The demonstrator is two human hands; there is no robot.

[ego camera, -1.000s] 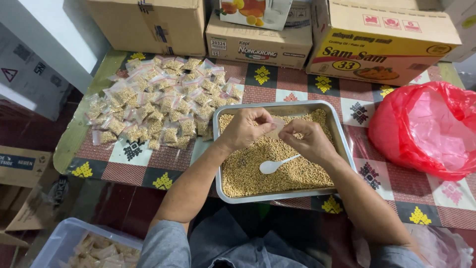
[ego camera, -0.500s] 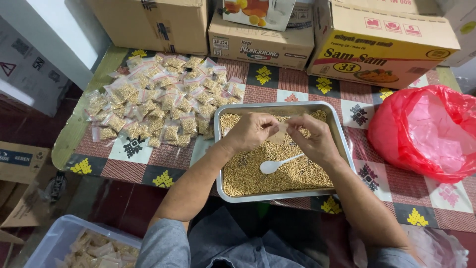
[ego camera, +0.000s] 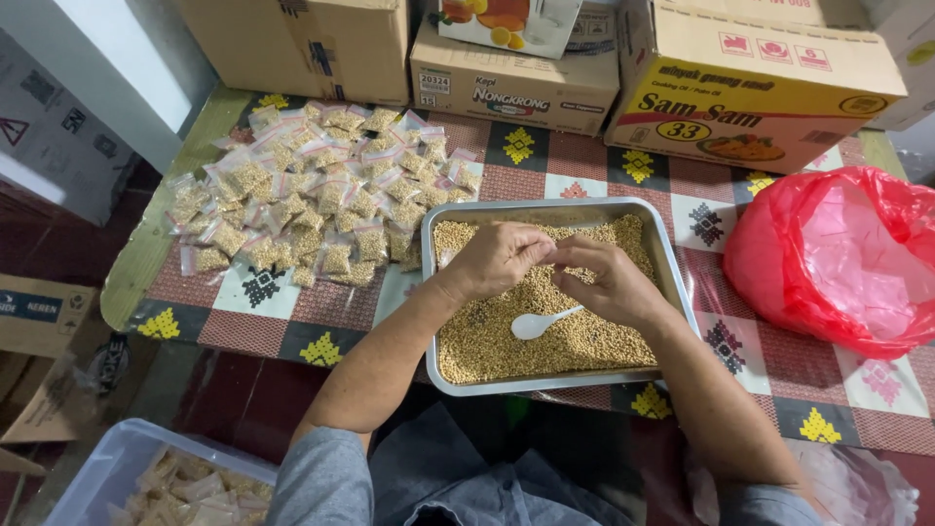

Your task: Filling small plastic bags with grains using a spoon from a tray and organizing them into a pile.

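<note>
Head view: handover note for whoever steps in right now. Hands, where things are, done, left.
Left hand and right hand: fingertips pinched together over the metal tray; what sits in the grip is too small to tell.
White plastic spoon lies free on the grains in the tray, touched by neither hand.
Done: a pile of small filled bags lies on the tablecloth left of the tray.
Left: the tray holds a full layer of grains.
Red plastic bag lies right of the tray; cardboard boxes stand along the back.
</note>
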